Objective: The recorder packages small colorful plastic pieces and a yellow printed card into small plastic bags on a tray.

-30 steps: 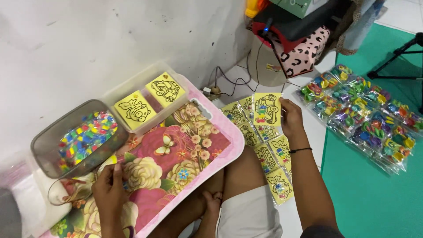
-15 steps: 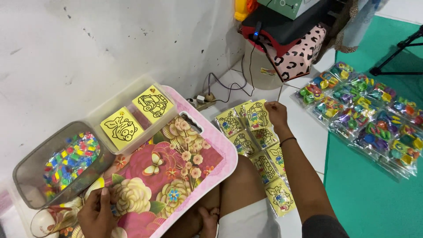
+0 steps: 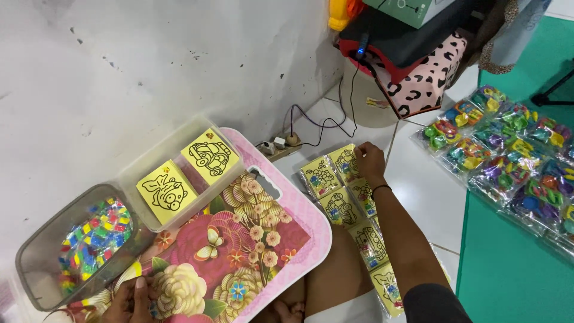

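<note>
1. Yellow picture packets (image 3: 350, 203) lie in a loose row on the white tiled floor (image 3: 424, 191), running from beside the person's knee toward the wall; each is a clear bag over a yellow card with a black line drawing.
2. The right hand (image 3: 369, 161) rests on the far end of that row, fingers curled down onto the top packet; whether it pinches the packet or only touches it cannot be told.
3. The left hand (image 3: 128, 302) sits at the near edge of the pink floral lap tray (image 3: 299, 239), fingers bent over the rim, gripping the tray edge.
4. A clear shallow tub (image 3: 140, 164) at the tray's far side holds two yellow cards (image 3: 188, 173), lying flat side by side.
5. Just left of it stands a grey container (image 3: 45, 263) filled with small multicoloured pieces.
6. Bags of bright plastic pieces (image 3: 508, 161) are spread on the floor and green mat (image 3: 514, 275), well apart from the right hand.
</note>
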